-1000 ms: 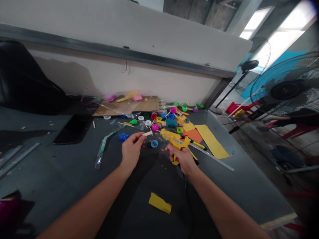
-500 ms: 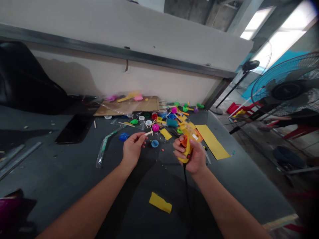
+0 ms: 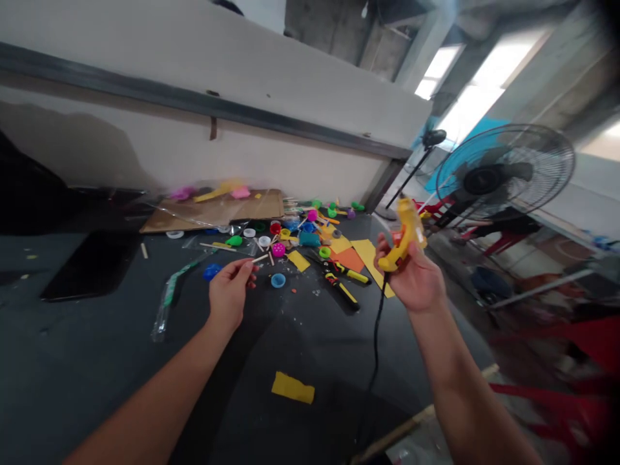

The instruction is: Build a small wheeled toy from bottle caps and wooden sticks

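The left hand point(image 3: 228, 292) pinches a thin, pale wooden stick point(image 3: 260, 258) between the thumb and the fingers; the stick points out to the right beyond the fingertips. The right hand point(image 3: 416, 278) is closed around the handle of a yellow plastic glue gun point(image 3: 411, 227), whose nozzle stands upward above the grip, and a black flexible cord point(image 3: 378, 329) hangs below. On the smooth dark table point(image 3: 261, 349), a round blue plastic cap point(image 3: 278, 280) lies near the stick.
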Demonstrator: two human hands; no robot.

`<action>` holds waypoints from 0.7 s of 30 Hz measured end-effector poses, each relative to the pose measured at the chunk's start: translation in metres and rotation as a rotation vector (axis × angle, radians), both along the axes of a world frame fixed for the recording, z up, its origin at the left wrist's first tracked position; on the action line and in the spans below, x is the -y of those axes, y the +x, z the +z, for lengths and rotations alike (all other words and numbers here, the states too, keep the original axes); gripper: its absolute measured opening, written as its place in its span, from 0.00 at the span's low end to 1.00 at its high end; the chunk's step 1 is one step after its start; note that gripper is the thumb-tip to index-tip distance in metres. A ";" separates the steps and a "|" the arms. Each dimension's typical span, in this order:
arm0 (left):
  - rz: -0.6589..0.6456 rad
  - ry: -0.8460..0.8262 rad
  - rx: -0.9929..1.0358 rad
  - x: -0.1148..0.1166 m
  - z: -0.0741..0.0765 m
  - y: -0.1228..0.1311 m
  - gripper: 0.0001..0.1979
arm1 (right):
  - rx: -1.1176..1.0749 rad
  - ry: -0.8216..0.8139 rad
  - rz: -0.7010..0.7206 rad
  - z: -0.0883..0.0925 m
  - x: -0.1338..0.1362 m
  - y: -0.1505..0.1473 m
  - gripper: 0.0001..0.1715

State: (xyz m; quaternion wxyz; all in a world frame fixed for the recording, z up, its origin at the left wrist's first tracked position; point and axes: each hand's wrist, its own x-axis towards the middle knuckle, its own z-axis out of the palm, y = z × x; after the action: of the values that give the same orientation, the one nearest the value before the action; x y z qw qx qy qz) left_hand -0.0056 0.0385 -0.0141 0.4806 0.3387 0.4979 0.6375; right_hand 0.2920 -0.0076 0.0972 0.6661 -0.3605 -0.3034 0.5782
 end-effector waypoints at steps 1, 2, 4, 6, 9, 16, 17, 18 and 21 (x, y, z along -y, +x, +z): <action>-0.006 -0.001 -0.001 -0.001 -0.001 0.000 0.18 | 0.017 0.006 -0.078 -0.003 0.001 0.016 0.08; -0.006 -0.002 -0.002 -0.001 -0.001 0.000 0.17 | 0.027 -0.012 -0.152 -0.007 0.002 0.032 0.06; -0.003 -0.002 -0.005 -0.002 -0.002 0.001 0.17 | 0.050 -0.111 -0.276 -0.022 0.002 0.060 0.06; 0.002 0.000 -0.005 -0.002 -0.001 0.001 0.16 | 0.074 -0.274 -0.292 -0.041 0.001 0.080 0.08; 0.009 0.003 0.002 -0.001 -0.001 0.002 0.16 | 0.181 -0.409 -0.300 -0.069 -0.006 0.093 0.09; 0.024 0.023 0.024 0.000 -0.002 0.000 0.16 | 0.403 -0.448 -0.426 -0.103 -0.036 0.093 0.07; 0.025 0.026 0.023 0.000 -0.002 0.000 0.16 | 0.455 -0.452 -0.447 -0.104 -0.038 0.092 0.08; 0.025 0.028 0.021 0.000 -0.003 0.000 0.16 | 0.514 -0.460 -0.465 -0.105 -0.040 0.092 0.10; 0.010 0.027 0.004 -0.002 -0.005 0.000 0.16 | 0.737 -0.506 -0.495 -0.106 -0.041 0.091 0.12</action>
State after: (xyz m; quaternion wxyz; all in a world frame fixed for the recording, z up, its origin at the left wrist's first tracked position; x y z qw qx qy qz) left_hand -0.0052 0.0404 -0.0193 0.4737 0.3412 0.4900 0.6474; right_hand 0.3834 0.0330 -0.0085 0.5239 -0.7514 -0.2741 0.2929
